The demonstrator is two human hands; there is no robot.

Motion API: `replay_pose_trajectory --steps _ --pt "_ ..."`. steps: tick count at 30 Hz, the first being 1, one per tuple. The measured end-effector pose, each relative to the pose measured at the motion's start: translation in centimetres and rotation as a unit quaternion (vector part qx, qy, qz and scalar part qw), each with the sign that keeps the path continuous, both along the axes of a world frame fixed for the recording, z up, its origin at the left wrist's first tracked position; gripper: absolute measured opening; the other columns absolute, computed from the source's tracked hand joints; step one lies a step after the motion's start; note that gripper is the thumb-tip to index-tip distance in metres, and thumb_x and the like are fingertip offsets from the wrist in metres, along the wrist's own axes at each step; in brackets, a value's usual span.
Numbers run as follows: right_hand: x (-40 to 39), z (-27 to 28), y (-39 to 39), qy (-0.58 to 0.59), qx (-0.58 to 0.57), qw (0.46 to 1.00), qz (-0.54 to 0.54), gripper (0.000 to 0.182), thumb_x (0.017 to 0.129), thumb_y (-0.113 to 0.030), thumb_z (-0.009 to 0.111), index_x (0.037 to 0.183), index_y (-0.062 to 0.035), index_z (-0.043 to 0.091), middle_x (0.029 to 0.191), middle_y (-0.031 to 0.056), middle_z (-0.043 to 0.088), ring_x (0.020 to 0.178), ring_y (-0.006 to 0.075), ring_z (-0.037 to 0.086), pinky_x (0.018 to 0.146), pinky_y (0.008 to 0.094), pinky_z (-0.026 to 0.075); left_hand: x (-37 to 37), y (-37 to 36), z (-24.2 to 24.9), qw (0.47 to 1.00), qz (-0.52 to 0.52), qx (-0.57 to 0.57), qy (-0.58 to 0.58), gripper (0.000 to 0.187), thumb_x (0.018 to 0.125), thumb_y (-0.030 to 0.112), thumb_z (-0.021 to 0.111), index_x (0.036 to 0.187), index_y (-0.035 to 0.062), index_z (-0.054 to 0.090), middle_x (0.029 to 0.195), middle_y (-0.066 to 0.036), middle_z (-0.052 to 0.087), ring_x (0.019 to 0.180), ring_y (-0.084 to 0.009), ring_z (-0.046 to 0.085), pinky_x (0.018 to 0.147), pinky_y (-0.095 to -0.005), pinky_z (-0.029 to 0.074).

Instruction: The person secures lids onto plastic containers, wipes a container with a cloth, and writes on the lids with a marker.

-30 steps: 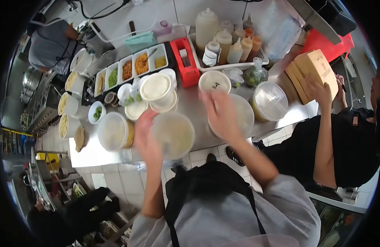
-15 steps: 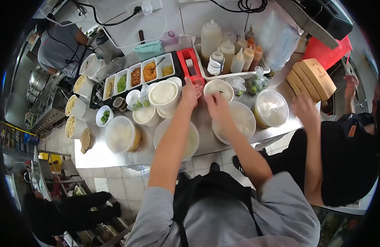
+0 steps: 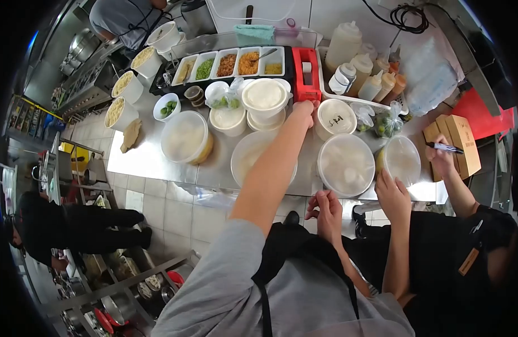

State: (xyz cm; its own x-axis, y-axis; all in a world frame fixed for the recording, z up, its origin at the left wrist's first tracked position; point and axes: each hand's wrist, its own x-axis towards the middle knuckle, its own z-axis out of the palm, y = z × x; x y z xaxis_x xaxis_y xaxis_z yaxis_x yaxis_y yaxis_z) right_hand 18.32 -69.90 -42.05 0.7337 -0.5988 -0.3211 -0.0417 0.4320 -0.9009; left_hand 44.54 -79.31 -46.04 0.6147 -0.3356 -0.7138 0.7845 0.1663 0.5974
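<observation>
My left hand reaches across the counter to the near end of a red tape dispenser, which carries a white roll. Its fingers are curled against that end; what they pinch, if anything, is hidden. My right hand is drawn back by the counter's front edge, fingers bent and thumb tip pressed to them. Anything in it is too small to make out. Between my hands and beyond stand a lidded white tub with black writing and a large round container with a translucent lid.
A co-worker's hand touches another lidded container; their other hand holds a marker. Squeeze bottles fill a white basket. Topping trays, stacked tubs and cardboard boxes line the counter.
My right hand has pulled back from the white tub toward me. My left hand stays at the dispenser, its fingers now curled. The co-worker's hand has come onto a container. My view has shifted.
</observation>
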Motion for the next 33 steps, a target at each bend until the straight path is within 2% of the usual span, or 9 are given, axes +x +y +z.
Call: replay_pose_trajectory --steps 2,3,8,10,12,16,22,29,33 --pt "-0.1 -0.1 0.1 0.004 -0.007 1.0 0.002 0.023 0.09 -0.023 0.046 0.078 -0.0025 0.046 0.069 0.0029 0.05 0.055 0.0076 0.048 0.048 0.0212 0.042 -0.7 0.8 0.8 0.999 0.008 0.008 -0.032 0.013 0.083 0.005 0.045 0.088 0.0015 0.057 0.08 -0.008 0.063 0.066 -0.0136 0.059 0.059 -0.0274 0.046" --pt "-0.4 -0.1 0.4 0.008 -0.01 1.0 0.002 0.024 0.089 -0.022 0.047 0.076 -0.0028 0.046 0.069 0.0023 0.05 0.055 0.0069 0.047 0.049 0.0206 0.042 -1.2 1.9 1.7 0.983 -0.057 0.022 -0.175 0.014 0.083 0.007 0.048 0.091 -0.0002 0.056 0.082 -0.008 0.063 0.07 -0.013 0.059 0.062 -0.0256 0.046" --pt "-1.2 -1.5 1.6 -0.009 -0.053 0.997 0.062 0.023 0.086 -0.018 0.052 0.071 -0.0017 0.049 0.072 0.0049 0.053 0.059 0.0094 0.049 0.054 0.0224 0.041 -5.7 11.1 10.2 0.789 -0.288 0.001 -0.543 0.025 0.083 0.013 0.054 0.105 0.0001 0.051 0.095 -0.009 0.062 0.082 -0.0112 0.058 0.07 -0.0232 0.045" --pt "-1.2 -2.3 2.5 -0.032 -0.049 0.992 0.116 0.025 0.086 -0.02 0.054 0.068 -0.0028 0.049 0.069 0.0003 0.051 0.057 0.0052 0.045 0.053 0.0188 0.037 -4.4 15.2 9.5 0.749 -0.268 -0.015 -0.606 0.026 0.085 0.011 0.052 0.108 0.0021 0.047 0.099 -0.01 0.061 0.083 -0.0129 0.059 0.069 -0.0238 0.046" --pt "-1.0 -3.4 3.4 -0.034 -0.051 0.99 0.129 0.024 0.085 -0.02 0.056 0.069 -0.0026 0.052 0.067 -0.0004 0.052 0.058 0.0039 0.045 0.053 0.0178 0.036 -3.3 18.6 9.7 0.864 -0.114 -0.034 -0.489 0.025 0.086 0.01 0.051 0.109 0.0028 0.044 0.101 -0.011 0.06 0.082 -0.0154 0.061 0.067 -0.0236 0.048" --pt "-0.2 -3.7 5.0 -0.008 -0.05 0.982 0.181 0.02 0.085 -0.018 0.057 0.077 -0.0001 0.057 0.063 -0.0009 0.055 0.057 0.0016 0.045 0.052 0.0169 0.037 -0.8 20.8 5.6 0.863 -0.155 -0.014 -0.481 0.026 0.087 0.01 0.05 0.11 0.0035 0.042 0.1 -0.011 0.06 0.08 -0.0173 0.062 0.065 -0.0228 0.049" --pt "0.6 -3.9 5.7 -0.007 -0.025 0.996 0.08 0.017 0.085 -0.011 0.053 0.073 0.0003 0.054 0.067 0.0008 0.055 0.059 0.0032 0.047 0.053 0.0167 0.037 -0.5 20.7 3.5 0.85 -0.112 -0.039 -0.513 0.02 0.087 0.012 0.051 0.104 0.0035 0.044 0.098 -0.01 0.06 0.075 -0.0176 0.062 0.062 -0.0234 0.05" --pt "1.9 -3.9 5.8 -0.051 -0.203 0.978 0.015 0.023 0.081 -0.005 0.055 0.061 -0.0022 0.044 0.091 0.0097 0.058 0.065 0.0053 0.046 0.059 0.0191 0.037 -0.7 20.4 1.5 0.888 -0.015 -0.127 -0.441 0.017 0.087 0.011 0.05 0.102 0.0031 0.044 0.1 -0.011 0.058 0.077 -0.0181 0.062 0.066 -0.0267 0.051" --pt "0.7 -3.3 3.3 -0.03 -0.101 0.993 0.049 0.025 0.08 -0.005 0.055 0.058 -0.0023 0.041 0.099 0.0112 0.057 0.071 0.0061 0.047 0.063 0.0196 0.038 -2.3 20.5 1.7 0.909 0.025 -0.094 -0.406 0.019 0.087 0.01 0.05 0.103 0.0034 0.044 0.102 -0.011 0.057 0.083 -0.0181 0.06 0.067 -0.0272 0.051"
